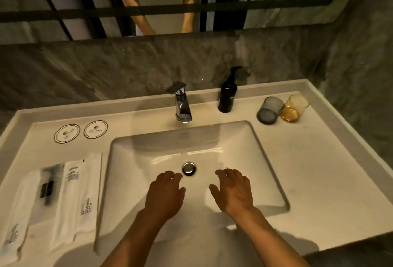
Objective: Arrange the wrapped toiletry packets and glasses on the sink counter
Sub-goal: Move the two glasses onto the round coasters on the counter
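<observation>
Several white wrapped toiletry packets [61,198] lie side by side on the counter left of the basin, one showing a dark item through its wrap. A grey glass [269,109] and an amber glass [294,108] stand touching each other at the counter's back right. My left hand [164,196] and my right hand [234,190] hover over the basin near the drain, palms down, fingers apart, holding nothing.
Two round white coasters [80,132] sit at the back left of the white sink counter [319,171]. A chrome faucet [181,103] and a black pump bottle [228,93] stand behind the basin [136,160]. A mirror and grey stone wall rise behind.
</observation>
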